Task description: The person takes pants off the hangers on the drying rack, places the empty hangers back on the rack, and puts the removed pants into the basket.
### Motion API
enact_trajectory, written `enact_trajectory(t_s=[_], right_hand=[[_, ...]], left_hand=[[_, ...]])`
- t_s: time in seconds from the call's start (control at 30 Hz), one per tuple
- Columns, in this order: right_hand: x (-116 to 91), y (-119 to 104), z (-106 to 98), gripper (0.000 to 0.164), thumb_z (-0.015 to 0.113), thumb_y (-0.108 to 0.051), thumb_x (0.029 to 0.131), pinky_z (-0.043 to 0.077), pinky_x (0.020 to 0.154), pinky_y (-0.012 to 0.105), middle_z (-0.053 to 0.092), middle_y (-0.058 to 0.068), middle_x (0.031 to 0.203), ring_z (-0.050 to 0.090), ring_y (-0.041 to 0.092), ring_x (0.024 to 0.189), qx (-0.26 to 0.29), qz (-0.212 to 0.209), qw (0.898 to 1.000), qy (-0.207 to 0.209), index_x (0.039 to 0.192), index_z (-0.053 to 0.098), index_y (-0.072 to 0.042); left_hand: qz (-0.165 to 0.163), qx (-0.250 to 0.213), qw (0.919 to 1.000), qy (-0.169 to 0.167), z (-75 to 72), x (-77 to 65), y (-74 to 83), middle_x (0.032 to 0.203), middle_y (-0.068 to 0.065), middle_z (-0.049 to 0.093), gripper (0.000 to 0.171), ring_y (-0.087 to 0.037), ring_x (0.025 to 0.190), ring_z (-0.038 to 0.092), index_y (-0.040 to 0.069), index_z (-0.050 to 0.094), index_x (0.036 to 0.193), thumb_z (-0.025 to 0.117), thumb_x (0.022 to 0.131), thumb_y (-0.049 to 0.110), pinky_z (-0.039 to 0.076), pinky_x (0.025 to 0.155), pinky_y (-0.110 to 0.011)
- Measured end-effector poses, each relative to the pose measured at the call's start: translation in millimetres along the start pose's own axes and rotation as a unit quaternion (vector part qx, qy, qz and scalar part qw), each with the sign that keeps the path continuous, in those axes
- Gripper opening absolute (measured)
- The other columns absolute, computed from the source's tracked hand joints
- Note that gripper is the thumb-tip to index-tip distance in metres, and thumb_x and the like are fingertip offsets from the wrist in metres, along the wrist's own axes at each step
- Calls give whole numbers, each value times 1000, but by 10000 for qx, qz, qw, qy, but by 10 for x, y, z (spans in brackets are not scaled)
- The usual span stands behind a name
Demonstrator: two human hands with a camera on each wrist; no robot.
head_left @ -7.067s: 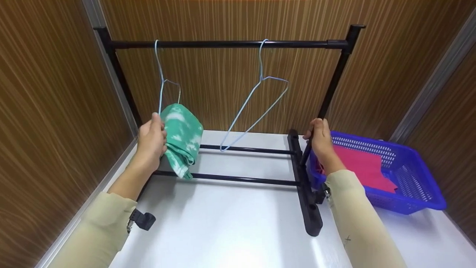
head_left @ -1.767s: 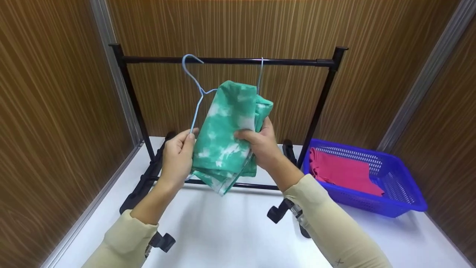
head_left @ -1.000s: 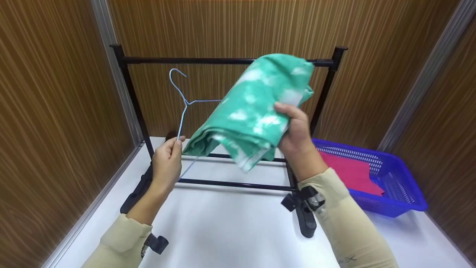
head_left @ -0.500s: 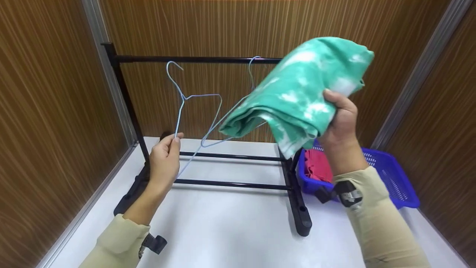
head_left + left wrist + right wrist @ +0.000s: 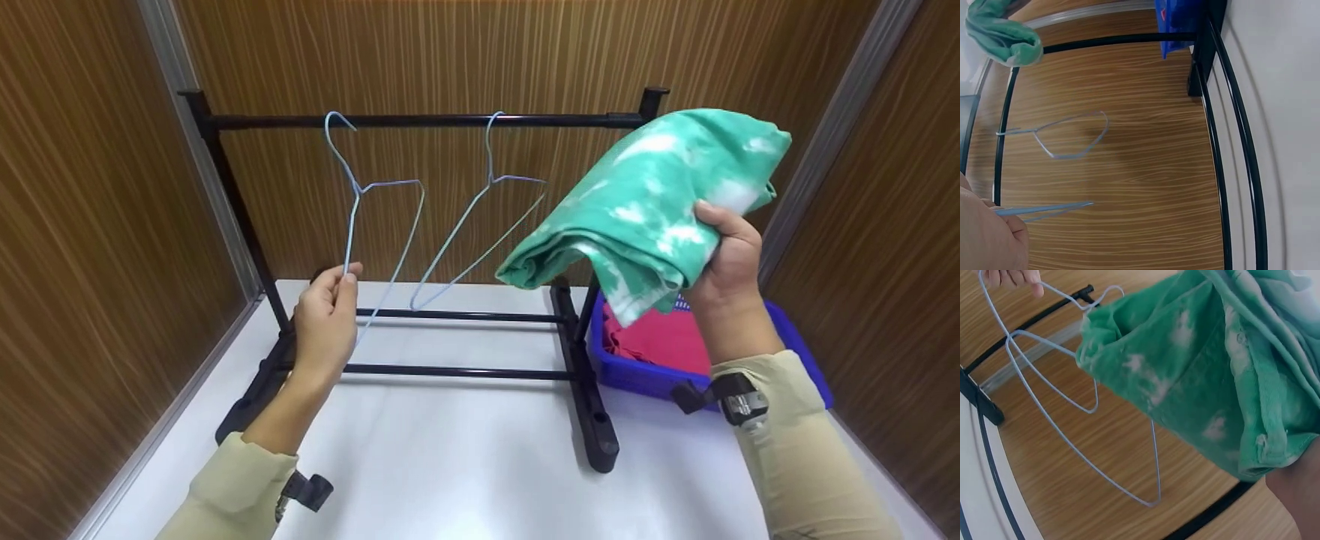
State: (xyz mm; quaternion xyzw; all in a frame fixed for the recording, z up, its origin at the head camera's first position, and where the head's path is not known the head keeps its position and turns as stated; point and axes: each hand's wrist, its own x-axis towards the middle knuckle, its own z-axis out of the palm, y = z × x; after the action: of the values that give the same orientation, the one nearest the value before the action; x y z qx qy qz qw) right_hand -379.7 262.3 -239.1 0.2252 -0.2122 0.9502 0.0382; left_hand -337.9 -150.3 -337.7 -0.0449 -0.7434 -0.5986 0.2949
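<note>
In the head view my left hand [image 5: 327, 319] pinches the side of a pale blue wire hanger [image 5: 381, 182]. The hanger is bare, and its hook tip shows in front of the rail. My right hand [image 5: 727, 255] grips a folded green and white tie-dye garment [image 5: 637, 202], held up at the right over a blue basket [image 5: 645, 381]. Its thumb lies on the near face; the other fingers are hidden behind the cloth. A second bare wire hanger [image 5: 450, 234] hangs from the black rail [image 5: 420, 120]. In the right wrist view the garment [image 5: 1168, 377] fills much of the picture.
The black clothes rack stands on a white table [image 5: 420, 465], its lower bars [image 5: 465, 372] near the tabletop. Red cloth [image 5: 667, 341] lies in the basket beside the right rack foot [image 5: 596, 435]. Wood-patterned walls [image 5: 420, 45] enclose the left, back and right.
The garment, earlier on the left hanger, has come off it and moved right in my right hand. That hanger left the rail and stays in my left hand, lately raised slightly.
</note>
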Motion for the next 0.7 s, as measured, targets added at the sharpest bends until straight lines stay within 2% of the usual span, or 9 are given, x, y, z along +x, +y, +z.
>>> enact_trajectory(t_s=[0.23,0.7], right_hand=[[-88,-153,-119,36,47,11,89,54,89,36,58,14,111,63,29,99,-539,18,9985,-15,122,40,-1],[-356,-551,-411,31,35,5,94,56,88,38,58,14,115,64,29,103,-779,406,9960,-155,124,39,-3]], left_hand=[[-46,-75,10000,46,-20,0,-9,65,0,38,30,-9,52,31,3,64,125,46,106,17,25,46,-21],[-36,-183,9998,-25,-60,-21,-15,65,-1,38,30,-8,52,31,4,64,126,45,107,18,25,45,-21]])
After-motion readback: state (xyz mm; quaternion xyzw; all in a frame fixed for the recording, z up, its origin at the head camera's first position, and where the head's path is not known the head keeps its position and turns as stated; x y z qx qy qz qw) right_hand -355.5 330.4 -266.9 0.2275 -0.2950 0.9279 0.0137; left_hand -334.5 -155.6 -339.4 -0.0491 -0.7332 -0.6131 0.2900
